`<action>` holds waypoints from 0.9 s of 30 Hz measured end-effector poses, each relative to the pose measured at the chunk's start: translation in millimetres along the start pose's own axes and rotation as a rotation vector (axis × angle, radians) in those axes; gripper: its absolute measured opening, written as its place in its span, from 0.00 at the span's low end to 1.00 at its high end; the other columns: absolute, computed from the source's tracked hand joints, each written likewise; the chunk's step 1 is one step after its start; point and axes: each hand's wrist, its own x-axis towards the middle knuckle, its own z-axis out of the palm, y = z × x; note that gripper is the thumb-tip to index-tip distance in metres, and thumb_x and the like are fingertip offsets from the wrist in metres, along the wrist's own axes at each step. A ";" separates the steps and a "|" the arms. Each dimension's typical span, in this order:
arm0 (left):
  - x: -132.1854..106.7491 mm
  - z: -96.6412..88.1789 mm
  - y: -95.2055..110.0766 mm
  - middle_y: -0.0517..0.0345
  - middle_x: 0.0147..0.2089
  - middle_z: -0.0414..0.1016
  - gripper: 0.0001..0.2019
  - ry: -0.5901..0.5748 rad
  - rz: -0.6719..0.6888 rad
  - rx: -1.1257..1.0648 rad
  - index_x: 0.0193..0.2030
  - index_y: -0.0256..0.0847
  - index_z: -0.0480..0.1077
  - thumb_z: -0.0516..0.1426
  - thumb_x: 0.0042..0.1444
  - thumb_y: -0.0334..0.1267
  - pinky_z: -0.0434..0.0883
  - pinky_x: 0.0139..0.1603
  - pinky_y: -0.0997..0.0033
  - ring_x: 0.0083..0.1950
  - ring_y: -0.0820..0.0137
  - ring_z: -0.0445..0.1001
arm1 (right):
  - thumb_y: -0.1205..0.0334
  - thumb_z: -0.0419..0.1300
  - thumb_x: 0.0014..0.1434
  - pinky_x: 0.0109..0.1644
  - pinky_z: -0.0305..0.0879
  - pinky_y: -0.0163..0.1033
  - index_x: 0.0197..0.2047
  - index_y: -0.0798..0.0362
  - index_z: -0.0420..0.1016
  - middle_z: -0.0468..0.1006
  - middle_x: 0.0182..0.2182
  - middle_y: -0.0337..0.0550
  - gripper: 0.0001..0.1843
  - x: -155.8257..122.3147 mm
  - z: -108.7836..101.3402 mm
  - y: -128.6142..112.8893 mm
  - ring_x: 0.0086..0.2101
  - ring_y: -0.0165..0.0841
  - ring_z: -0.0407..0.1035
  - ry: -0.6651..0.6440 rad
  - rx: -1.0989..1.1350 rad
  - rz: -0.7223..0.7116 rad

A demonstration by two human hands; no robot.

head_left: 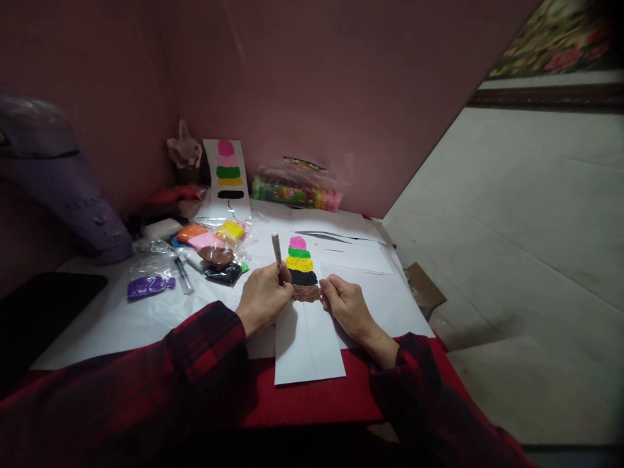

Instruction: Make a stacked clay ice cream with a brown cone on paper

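A white paper strip lies in front of me on the table, bearing a stack of clay bands: pink, green, yellow, black and brown from top down. My left hand is closed around a white pen-like tool that stands upright at the left edge of the clay. My right hand is curled, its fingertips pinching at the right end of the brown clay band and pressing the paper.
Bags of coloured clay and a purple packet lie at the left. A finished sample strip leans on the pink wall beside a long pack of clay. White sheets cover the red table; a tiled floor lies right.
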 end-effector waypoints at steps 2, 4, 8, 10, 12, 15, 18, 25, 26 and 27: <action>0.4 -1.0 0.9 0.61 0.23 0.70 0.05 0.010 -0.004 -0.043 0.25 0.40 0.66 0.53 0.44 0.27 0.63 0.28 0.73 0.26 0.72 0.69 | 0.51 0.49 0.66 0.27 0.58 0.34 0.23 0.50 0.62 0.67 0.17 0.34 0.21 -0.1 0.2 0.4 0.20 0.28 0.62 -0.003 0.000 -0.001; 0.3 -0.3 0.8 0.62 0.22 0.69 0.05 0.011 0.013 -0.100 0.25 0.40 0.66 0.53 0.44 0.26 0.63 0.28 0.74 0.26 0.72 0.69 | 0.50 0.49 0.66 0.27 0.58 0.34 0.23 0.50 0.62 0.67 0.17 0.34 0.21 -0.1 0.2 0.6 0.20 0.28 0.62 -0.006 -0.004 -0.001; -1.4 5.4 -1.8 0.61 0.23 0.72 0.06 -0.006 0.036 -0.178 0.26 0.39 0.68 0.52 0.44 0.26 0.65 0.29 0.73 0.27 0.72 0.70 | 0.51 0.49 0.66 0.27 0.58 0.34 0.23 0.50 0.62 0.67 0.17 0.34 0.21 0.0 -0.2 -0.4 0.19 0.28 0.61 -0.006 -0.019 0.003; -2.7 8.8 -3.7 0.60 0.24 0.72 0.06 -0.022 0.044 -0.187 0.26 0.39 0.69 0.52 0.44 0.26 0.66 0.29 0.73 0.27 0.72 0.71 | 0.51 0.49 0.66 0.28 0.58 0.34 0.23 0.50 0.62 0.67 0.17 0.34 0.21 0.1 -0.4 -1.4 0.20 0.28 0.62 -0.009 -0.020 0.004; -4.0 11.6 -5.6 0.60 0.24 0.73 0.06 -0.045 0.050 -0.216 0.26 0.38 0.69 0.52 0.45 0.27 0.66 0.29 0.73 0.27 0.72 0.71 | 0.52 0.49 0.66 0.28 0.58 0.34 0.23 0.50 0.62 0.67 0.17 0.34 0.21 0.2 -0.7 -2.3 0.20 0.28 0.62 -0.013 -0.020 0.004; -5.2 14.5 -8.0 0.59 0.25 0.74 0.05 -0.061 0.048 -0.261 0.26 0.39 0.69 0.52 0.46 0.28 0.67 0.29 0.73 0.28 0.71 0.72 | 0.52 0.49 0.66 0.29 0.58 0.34 0.23 0.50 0.62 0.67 0.17 0.35 0.21 0.6 -1.1 -3.2 0.21 0.28 0.62 -0.016 -0.026 0.003; -5.6 15.9 -9.6 0.58 0.26 0.75 0.06 -0.070 0.054 -0.269 0.27 0.39 0.69 0.52 0.47 0.28 0.67 0.31 0.72 0.28 0.71 0.73 | 0.53 0.49 0.66 0.29 0.58 0.34 0.23 0.50 0.62 0.67 0.17 0.35 0.21 0.6 -1.2 -3.4 0.20 0.28 0.62 -0.019 -0.022 0.006; -4.8 13.9 -7.1 0.58 0.26 0.76 0.07 -0.082 0.046 -0.202 0.28 0.38 0.70 0.51 0.47 0.27 0.67 0.32 0.72 0.29 0.70 0.73 | 0.53 0.49 0.66 0.28 0.56 0.34 0.23 0.50 0.62 0.66 0.17 0.34 0.20 0.4 -1.0 -2.5 0.20 0.27 0.60 -0.014 -0.023 0.006; -4.6 13.3 -6.5 0.58 0.26 0.76 0.08 -0.083 0.046 -0.180 0.27 0.38 0.70 0.51 0.46 0.26 0.67 0.32 0.72 0.29 0.71 0.73 | 0.53 0.49 0.66 0.28 0.57 0.34 0.23 0.50 0.62 0.66 0.17 0.34 0.21 0.5 -1.0 -2.4 0.20 0.27 0.61 -0.014 -0.023 0.003; -4.3 12.8 -6.0 0.58 0.26 0.76 0.08 -0.082 0.047 -0.160 0.27 0.38 0.71 0.51 0.46 0.26 0.66 0.32 0.72 0.29 0.71 0.73 | 0.53 0.49 0.66 0.28 0.57 0.34 0.23 0.51 0.62 0.66 0.17 0.34 0.21 0.7 -1.1 -2.3 0.20 0.27 0.61 -0.013 -0.024 0.001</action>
